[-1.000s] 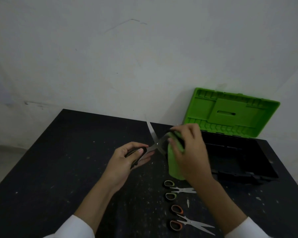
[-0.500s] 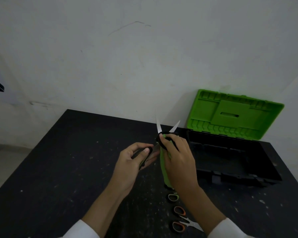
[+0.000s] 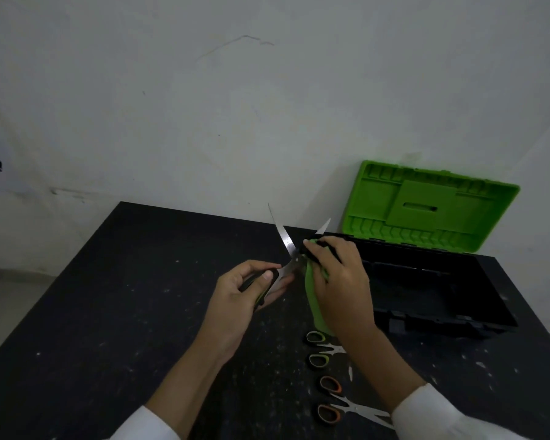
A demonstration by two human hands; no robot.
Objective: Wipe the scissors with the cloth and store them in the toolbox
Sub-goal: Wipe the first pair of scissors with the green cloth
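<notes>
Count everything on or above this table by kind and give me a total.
Scissors: 3 (held pair, green-handled pair, orange-handled pair)
Cloth: 1
Toolbox: 1
Total: 5

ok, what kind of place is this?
Likely a workshop or utility room: a flecked black worktable against a bare wall, an open green-lidded toolbox, and scissors laid out in a row.

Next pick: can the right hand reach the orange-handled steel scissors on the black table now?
Probably not yet: right hand grips green cloth on the black-handled scissors; orange-handled scissors lie uncovered.
</notes>
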